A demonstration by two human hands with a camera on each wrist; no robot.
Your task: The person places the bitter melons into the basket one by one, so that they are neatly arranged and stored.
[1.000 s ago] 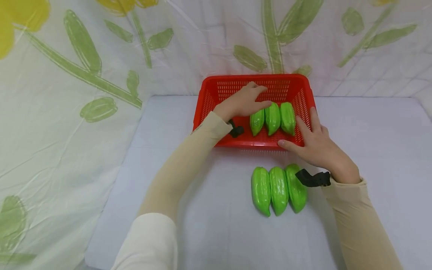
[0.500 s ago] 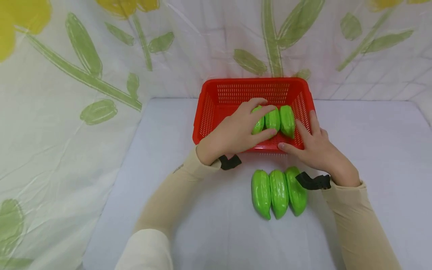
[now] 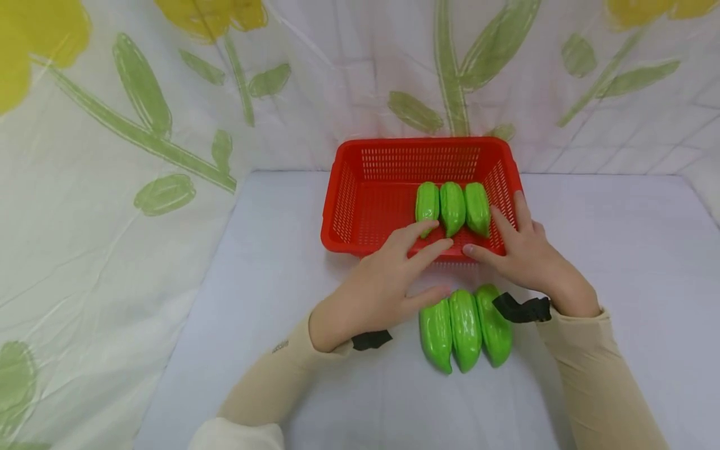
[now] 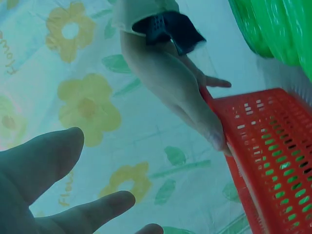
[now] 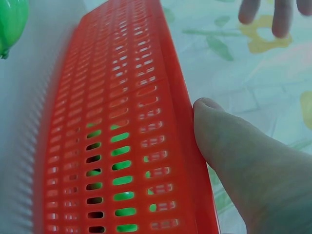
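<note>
My left hand (image 3: 374, 294) hovers at the front of the red plastic basket (image 3: 371, 253), fingers spread and holding nothing. Its thumb overlaps the top of the leftmost of three glossy green banana-like fruits (image 3: 465, 331) lying side by side on the table; whether they touch is unclear. My right hand (image 3: 531, 259) rests on the basket's front right corner, its fingers spread and fairly straight. In the right wrist view its thumb (image 5: 243, 146) touches the rim. Inside the basket, three more green fruits (image 3: 452, 206) lie in a row at the right.
Under everything is a table with a pale cover (image 3: 270, 250). Behind it hangs a white sheet (image 3: 337, 75) printed with yellow flowers and green leaves. Black wrist mounts (image 3: 523, 309) sit at both wrists, near the fruits on the table.
My left hand has drawn back from over the fruits inside the basket toward the near side, above the front rim. My right hand, the basket and all the fruits keep their places.
</note>
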